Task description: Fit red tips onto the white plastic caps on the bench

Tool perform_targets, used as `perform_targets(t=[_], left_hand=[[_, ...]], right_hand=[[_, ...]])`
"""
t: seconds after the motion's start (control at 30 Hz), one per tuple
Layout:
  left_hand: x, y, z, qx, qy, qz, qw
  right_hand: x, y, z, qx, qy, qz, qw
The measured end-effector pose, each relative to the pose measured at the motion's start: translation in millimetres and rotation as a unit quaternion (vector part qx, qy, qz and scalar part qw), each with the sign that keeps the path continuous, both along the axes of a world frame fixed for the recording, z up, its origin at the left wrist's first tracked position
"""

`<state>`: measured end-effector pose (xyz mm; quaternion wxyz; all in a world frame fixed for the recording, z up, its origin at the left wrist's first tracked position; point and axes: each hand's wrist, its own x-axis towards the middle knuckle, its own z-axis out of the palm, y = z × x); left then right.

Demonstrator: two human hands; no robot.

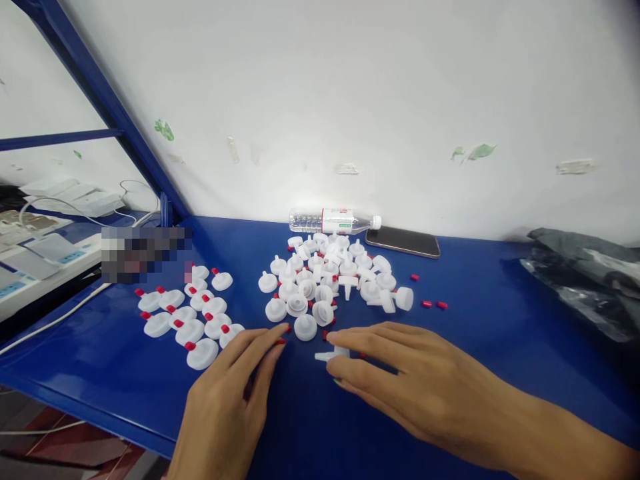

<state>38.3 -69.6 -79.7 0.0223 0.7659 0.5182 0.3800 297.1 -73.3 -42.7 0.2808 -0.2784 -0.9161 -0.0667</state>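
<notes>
Between the thumb and fingertips of my left hand [233, 390] is a small red tip cap [281, 341]. My right hand [410, 373] is closed on a white nozzle cap [324, 357], its narrow spout pointing left toward my other hand. Just beyond both hands lies a heap of white nozzle caps [305, 327], some upright, others tipped over, with bits of red among them. To the left, several white nozzle caps with red tips [203, 353] stand grouped together. A few loose red tip caps [427, 304] lie right of the heap.
Behind the heap, a clear plastic bottle [337, 221] lies on its side, and a phone [403, 241] rests beside it on the blue table [475, 287]. A dark plastic bag [590, 280] is at the right. Power strips [55, 260] and a white cable [65, 315] run along the left.
</notes>
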Motion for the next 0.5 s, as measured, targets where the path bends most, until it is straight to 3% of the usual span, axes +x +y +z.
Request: perform_targets(t=[0.1,0.23,0.4,0.5], left_hand=[[3.1,-9.2,9.6,-0.11,-0.114,-0.008,0.987],[11.2,-19.8,20.4,-0.229,-0.27,-0.017,0.935],[19.2,-21.6,24.4,-0.329,-0.36,-0.018,0.873],[22.3,-21.4,23.0,-0.349,-0.393,-0.019,0.851]], right_hand=[[-2.7,-1.2,0.8,0.011,0.01,-0.004,1.0],[-4.5,-4.2,1.9,-0.025,0.032,0.0,0.999],[-8.4,-8.9,4.0,-0.089,0.083,0.005,0.993],[-9.7,-11.0,3.8,-0.104,0.094,0.008,0.99]])
